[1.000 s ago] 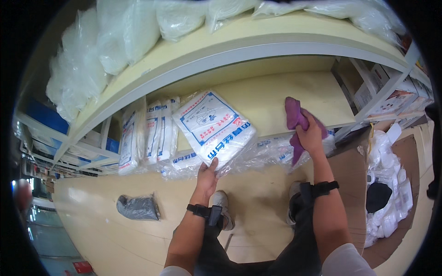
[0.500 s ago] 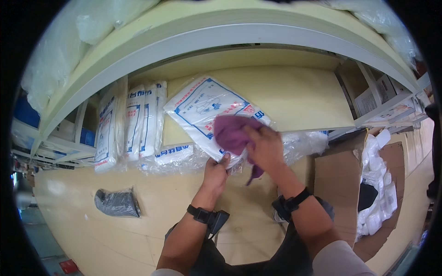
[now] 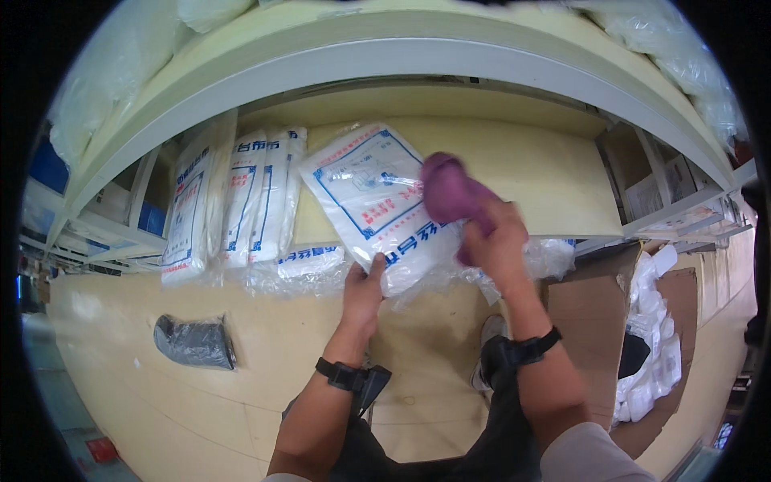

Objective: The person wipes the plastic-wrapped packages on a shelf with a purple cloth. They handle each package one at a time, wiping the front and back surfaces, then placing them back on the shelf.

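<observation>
My left hand [image 3: 363, 293] grips the lower corner of a flat clear-wrapped white package [image 3: 369, 193] with blue and red print, lying slanted on the pale shelf board [image 3: 546, 177]. My right hand [image 3: 496, 241] holds a crumpled purple cloth [image 3: 446, 189], blurred, at the right edge of that package. To the left, several similar packages [image 3: 261, 201] lean side by side. Crinkled clear wrapping [image 3: 522, 261] hangs along the front of the shelf.
Overhead is a shelf with stuffed clear bags [image 3: 642, 56]. Side compartments hold boxes [image 3: 675, 177]. On the floor lie a dark grey wrapped bundle [image 3: 193, 341] at left and an open cardboard box [image 3: 586, 345] of white plastic items at right. My legs are below my hands.
My right hand brought the purple cloth leftward across the package, then moved it up and rightward to the package's right edge. My left hand stays gripping the corner.
</observation>
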Action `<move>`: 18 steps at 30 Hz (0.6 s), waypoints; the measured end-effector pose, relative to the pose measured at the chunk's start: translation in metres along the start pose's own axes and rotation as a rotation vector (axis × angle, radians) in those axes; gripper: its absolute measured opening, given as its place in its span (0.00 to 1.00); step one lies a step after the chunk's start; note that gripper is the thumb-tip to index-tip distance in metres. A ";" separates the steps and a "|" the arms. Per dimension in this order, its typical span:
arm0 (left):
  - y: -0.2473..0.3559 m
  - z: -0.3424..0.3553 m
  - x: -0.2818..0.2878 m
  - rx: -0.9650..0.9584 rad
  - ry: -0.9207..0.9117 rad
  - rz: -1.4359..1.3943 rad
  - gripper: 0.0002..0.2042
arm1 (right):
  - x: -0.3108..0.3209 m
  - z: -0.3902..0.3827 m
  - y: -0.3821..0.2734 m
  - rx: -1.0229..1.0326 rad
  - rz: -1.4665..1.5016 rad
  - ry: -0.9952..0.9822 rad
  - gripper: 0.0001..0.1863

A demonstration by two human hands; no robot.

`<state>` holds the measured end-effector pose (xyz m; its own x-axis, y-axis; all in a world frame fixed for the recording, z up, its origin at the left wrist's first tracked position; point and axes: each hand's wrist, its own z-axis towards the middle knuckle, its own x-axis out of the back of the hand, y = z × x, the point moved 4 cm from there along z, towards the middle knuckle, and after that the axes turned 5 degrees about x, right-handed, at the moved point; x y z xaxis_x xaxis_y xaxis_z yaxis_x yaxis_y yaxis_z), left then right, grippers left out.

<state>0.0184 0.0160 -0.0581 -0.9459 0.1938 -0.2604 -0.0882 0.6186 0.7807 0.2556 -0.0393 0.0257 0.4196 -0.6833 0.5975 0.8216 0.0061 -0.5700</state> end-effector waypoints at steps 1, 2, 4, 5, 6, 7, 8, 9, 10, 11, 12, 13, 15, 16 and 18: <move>-0.008 0.005 -0.001 -0.026 -0.045 0.027 0.20 | -0.016 -0.008 -0.016 0.200 -0.038 -0.066 0.17; -0.012 -0.002 -0.008 -0.020 -0.026 0.075 0.20 | -0.034 -0.026 -0.034 0.189 -0.018 -0.166 0.19; -0.041 0.008 0.008 -0.137 -0.036 0.365 0.19 | -0.047 -0.038 -0.074 0.249 -0.090 -0.322 0.21; -0.050 0.006 0.005 -0.164 -0.041 0.412 0.18 | -0.048 -0.041 -0.078 0.254 -0.122 -0.353 0.22; -0.058 0.008 0.005 -0.160 -0.047 0.503 0.18 | -0.047 -0.040 -0.075 0.244 -0.168 -0.377 0.23; -0.054 0.003 -0.001 -0.087 -0.063 0.555 0.17 | -0.046 -0.038 -0.065 0.233 -0.213 -0.408 0.23; -0.040 -0.008 -0.010 -0.012 -0.075 0.608 0.16 | -0.044 -0.036 -0.056 0.221 -0.254 -0.438 0.24; -0.031 -0.018 -0.006 0.061 -0.070 0.664 0.16 | -0.046 -0.032 -0.047 0.182 -0.314 -0.411 0.24; -0.032 -0.018 -0.003 0.005 -0.077 0.539 0.18 | -0.044 -0.023 -0.031 0.139 -0.388 -0.376 0.25; -0.035 -0.017 -0.006 0.010 -0.091 0.463 0.17 | -0.035 -0.016 -0.012 0.093 -0.476 -0.338 0.25; -0.037 -0.015 -0.011 0.014 -0.108 0.387 0.17 | -0.025 -0.011 0.008 0.028 -0.429 -0.320 0.25; -0.035 -0.015 -0.012 0.021 -0.115 0.314 0.17 | -0.018 -0.006 0.020 -0.036 -0.371 -0.306 0.25; -0.032 -0.015 -0.013 0.134 -0.134 0.211 0.17 | -0.015 -0.007 0.033 -0.109 -0.335 -0.289 0.25; -0.029 -0.018 -0.011 0.195 -0.136 0.158 0.17 | -0.016 -0.009 0.027 -0.119 -0.353 -0.292 0.25; -0.014 -0.011 -0.011 0.135 -0.082 0.025 0.18 | -0.012 -0.006 0.016 -0.121 -0.329 -0.236 0.25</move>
<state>0.0263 -0.0034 -0.0597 -0.9182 0.2680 -0.2915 -0.0170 0.7088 0.7052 0.2613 -0.0353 0.0054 0.2310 -0.4489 0.8632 0.8812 -0.2795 -0.3812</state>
